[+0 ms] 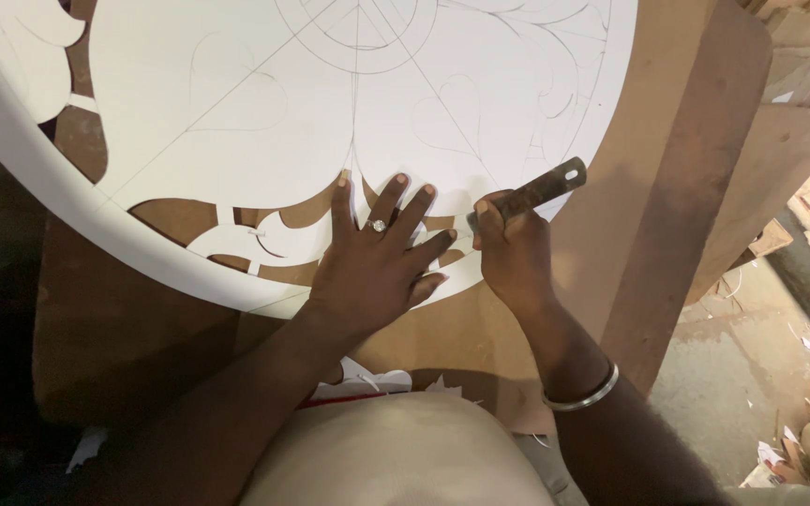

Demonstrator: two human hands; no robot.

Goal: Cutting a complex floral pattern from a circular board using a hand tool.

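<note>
Head view: my left hand (377, 267) lies flat, fingers (342, 201) spread and gripping nothing, pinning the white disc (264, 141) so it can't slide. My right hand (515, 253) is clenched round a metal blade (536, 192), tip at the cutout edge beside my left fingertips. The disc rests on a brown board (667, 187) serving as desk; dusty floor (752, 375) with scraps (775, 464) to the right.
</note>
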